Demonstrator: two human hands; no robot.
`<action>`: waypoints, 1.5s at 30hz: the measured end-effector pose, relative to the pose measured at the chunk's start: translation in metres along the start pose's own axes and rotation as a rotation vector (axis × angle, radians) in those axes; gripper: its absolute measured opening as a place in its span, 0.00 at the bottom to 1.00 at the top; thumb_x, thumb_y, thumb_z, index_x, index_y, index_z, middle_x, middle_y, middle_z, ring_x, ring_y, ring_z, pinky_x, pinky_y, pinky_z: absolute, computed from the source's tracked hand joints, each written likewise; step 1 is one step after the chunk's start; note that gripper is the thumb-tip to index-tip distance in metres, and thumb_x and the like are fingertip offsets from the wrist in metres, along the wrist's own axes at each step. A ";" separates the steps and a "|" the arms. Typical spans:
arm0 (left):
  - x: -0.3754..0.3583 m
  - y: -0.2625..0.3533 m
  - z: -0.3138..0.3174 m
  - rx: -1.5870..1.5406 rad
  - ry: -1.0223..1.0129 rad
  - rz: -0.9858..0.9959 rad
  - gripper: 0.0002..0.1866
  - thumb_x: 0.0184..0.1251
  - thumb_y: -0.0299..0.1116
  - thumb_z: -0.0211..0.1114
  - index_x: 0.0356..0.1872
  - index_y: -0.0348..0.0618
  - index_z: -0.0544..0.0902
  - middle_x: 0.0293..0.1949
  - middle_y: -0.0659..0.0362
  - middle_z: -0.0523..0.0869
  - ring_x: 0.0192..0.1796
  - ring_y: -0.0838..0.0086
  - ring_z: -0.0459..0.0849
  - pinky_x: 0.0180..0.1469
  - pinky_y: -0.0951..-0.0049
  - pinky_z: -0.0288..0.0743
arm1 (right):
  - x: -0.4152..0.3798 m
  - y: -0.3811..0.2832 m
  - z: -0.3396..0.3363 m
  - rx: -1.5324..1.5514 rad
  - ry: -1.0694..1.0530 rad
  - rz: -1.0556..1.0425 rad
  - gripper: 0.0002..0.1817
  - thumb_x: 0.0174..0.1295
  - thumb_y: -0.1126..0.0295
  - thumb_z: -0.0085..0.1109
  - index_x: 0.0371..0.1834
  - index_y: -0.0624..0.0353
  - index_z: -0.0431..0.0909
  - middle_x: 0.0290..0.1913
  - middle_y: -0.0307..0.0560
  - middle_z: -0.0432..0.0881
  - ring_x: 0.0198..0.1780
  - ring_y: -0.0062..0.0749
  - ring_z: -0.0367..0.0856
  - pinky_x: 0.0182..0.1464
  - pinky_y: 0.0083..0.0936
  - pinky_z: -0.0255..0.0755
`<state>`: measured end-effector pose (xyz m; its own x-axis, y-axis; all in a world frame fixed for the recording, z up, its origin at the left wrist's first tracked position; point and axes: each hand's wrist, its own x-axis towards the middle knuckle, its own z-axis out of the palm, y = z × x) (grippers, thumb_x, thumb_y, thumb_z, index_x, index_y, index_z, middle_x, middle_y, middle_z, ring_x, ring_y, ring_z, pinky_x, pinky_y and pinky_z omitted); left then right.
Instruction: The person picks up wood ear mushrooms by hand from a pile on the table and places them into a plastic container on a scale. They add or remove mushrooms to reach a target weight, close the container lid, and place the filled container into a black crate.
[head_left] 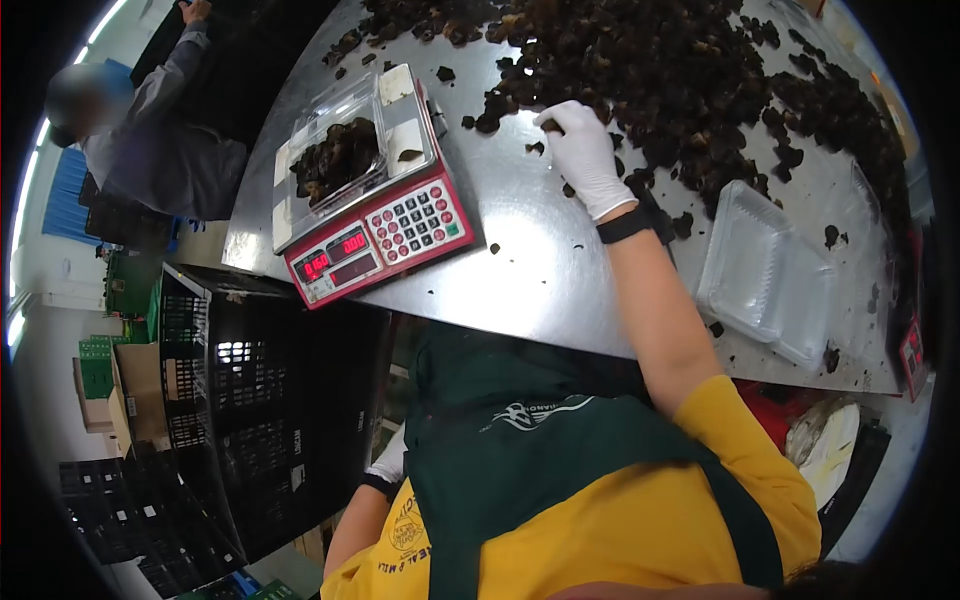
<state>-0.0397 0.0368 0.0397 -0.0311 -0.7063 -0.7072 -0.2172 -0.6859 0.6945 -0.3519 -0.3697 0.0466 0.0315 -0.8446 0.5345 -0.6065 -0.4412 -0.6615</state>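
Note:
My right hand [585,155], in a white glove with a black wristband, reaches over the metal table beside a large heap of dark, curled wood ear mushrooms [660,80]. Its fingers are bent inward, and a brownish mushroom piece [551,126] shows at the fingertips. To its left, a clear plastic tray [378,110] of mushrooms rests on a red digital scale [415,215] with lit red digits. My left hand [392,460], gloved too, hangs low by the apron's side; its fingers are hidden from view.
Clear plastic trays [740,260], nested or side by side, lie at the table's right. Tall black crates [270,420] stand below the table's left edge. Another person [165,150] is at the upper left. Part of a second red device [912,350] shows at the far right.

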 end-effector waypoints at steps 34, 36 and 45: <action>-0.046 0.042 0.002 0.424 -0.090 -0.039 0.22 0.66 0.35 0.66 0.60 0.41 0.80 0.55 0.51 0.86 0.58 0.60 0.84 0.60 0.67 0.76 | -0.037 0.003 0.005 0.296 0.078 0.201 0.06 0.60 0.75 0.62 0.38 0.53 0.85 0.40 0.45 0.85 0.45 0.43 0.84 0.47 0.33 0.77; -0.031 0.040 0.000 0.438 -0.079 -0.015 0.22 0.66 0.35 0.66 0.60 0.41 0.80 0.55 0.51 0.86 0.57 0.60 0.84 0.59 0.67 0.76 | -0.037 0.001 0.005 0.311 0.099 0.206 0.06 0.60 0.74 0.62 0.38 0.52 0.85 0.40 0.45 0.85 0.44 0.43 0.84 0.46 0.34 0.77; -0.014 0.040 0.008 0.407 -0.088 0.011 0.22 0.66 0.35 0.67 0.59 0.41 0.80 0.54 0.51 0.86 0.57 0.60 0.85 0.59 0.66 0.77 | -0.037 0.002 0.008 0.328 0.104 0.200 0.06 0.59 0.76 0.61 0.38 0.53 0.85 0.40 0.46 0.85 0.44 0.43 0.84 0.46 0.34 0.77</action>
<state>-0.0552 0.0210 0.0761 -0.1152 -0.6837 -0.7206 -0.5836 -0.5405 0.6061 -0.3484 -0.3416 0.0210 -0.1523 -0.8958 0.4175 -0.3060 -0.3589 -0.8818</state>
